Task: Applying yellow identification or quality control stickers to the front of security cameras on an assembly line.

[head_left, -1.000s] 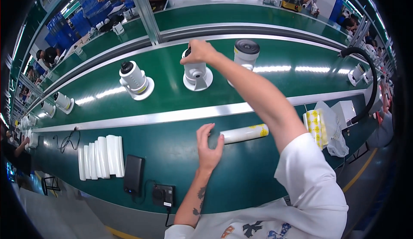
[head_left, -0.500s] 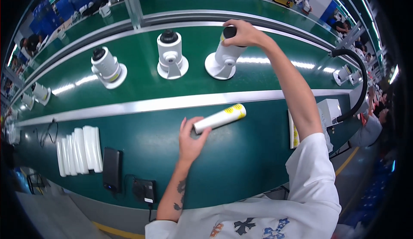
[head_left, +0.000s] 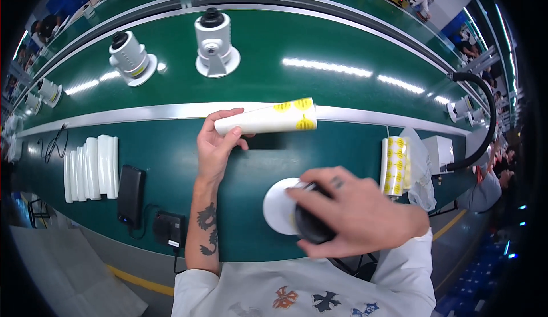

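My left hand point(head_left: 216, 146) grips the narrower end of a white roll of yellow-printed labels point(head_left: 265, 118). The roll is lifted, its far end pointing right across the metal rail point(head_left: 171, 111). My right hand point(head_left: 362, 211), blurred by motion, is wrapped around the black-topped end of a white camera-like device point(head_left: 279, 206) over the near green bench point(head_left: 251, 231). Its round white base shows to the left of my fingers. Most of the device's body is hidden under the hand, and I cannot tell whether the base touches the bench.
Two similar white devices point(head_left: 214, 46) point(head_left: 132, 60) stand on the far green surface. On the bench's left lie several white tubes point(head_left: 91, 168), a black box point(head_left: 131, 194) and a cabled adapter point(head_left: 169, 228). Right are yellow-printed label rolls point(head_left: 394, 166), a plastic bag point(head_left: 420, 171) and a curved black hose point(head_left: 488, 108).
My right hand has brought the white device from the far surface down to the near bench, close to me. My left hand has raised the label roll off the bench.
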`<state>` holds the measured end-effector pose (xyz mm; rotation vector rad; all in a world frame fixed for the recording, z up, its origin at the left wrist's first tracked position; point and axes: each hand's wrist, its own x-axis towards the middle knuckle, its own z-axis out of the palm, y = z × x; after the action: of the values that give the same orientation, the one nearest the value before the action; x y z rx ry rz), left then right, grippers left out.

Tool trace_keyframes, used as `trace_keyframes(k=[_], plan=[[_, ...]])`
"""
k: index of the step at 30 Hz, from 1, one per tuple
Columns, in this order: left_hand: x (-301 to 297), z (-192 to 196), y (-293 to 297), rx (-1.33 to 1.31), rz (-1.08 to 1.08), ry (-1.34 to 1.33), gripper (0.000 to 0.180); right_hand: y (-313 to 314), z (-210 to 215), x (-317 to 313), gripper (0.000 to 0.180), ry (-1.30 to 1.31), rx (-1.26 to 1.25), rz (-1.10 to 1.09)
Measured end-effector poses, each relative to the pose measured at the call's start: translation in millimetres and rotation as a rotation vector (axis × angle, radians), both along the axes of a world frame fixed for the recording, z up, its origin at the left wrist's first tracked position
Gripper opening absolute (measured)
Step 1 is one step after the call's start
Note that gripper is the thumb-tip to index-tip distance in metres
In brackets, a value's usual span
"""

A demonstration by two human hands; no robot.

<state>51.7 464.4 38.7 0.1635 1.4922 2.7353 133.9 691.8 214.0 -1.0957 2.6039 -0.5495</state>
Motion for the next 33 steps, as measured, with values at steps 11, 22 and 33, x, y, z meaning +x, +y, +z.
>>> trace_keyframes(k=[11,22,33], plan=[[2.9,38.4,26.6,-0.153,-0.13,0.077,0.025,13.9,-20.3,13.1,0.05,0.167,-0.406,-0.098],[16.5,54.2,35.0,-0.316,0.032,0.249,0.025,57.3,-37.4,-24.3,0.023,0.306,-0.302,-0.39],[33.3,34.0,35.1,-0.344,0.093,-0.03,0.022,49.5,-45.3,-24.7,0.016,0.56,-0.227,-0.295]])
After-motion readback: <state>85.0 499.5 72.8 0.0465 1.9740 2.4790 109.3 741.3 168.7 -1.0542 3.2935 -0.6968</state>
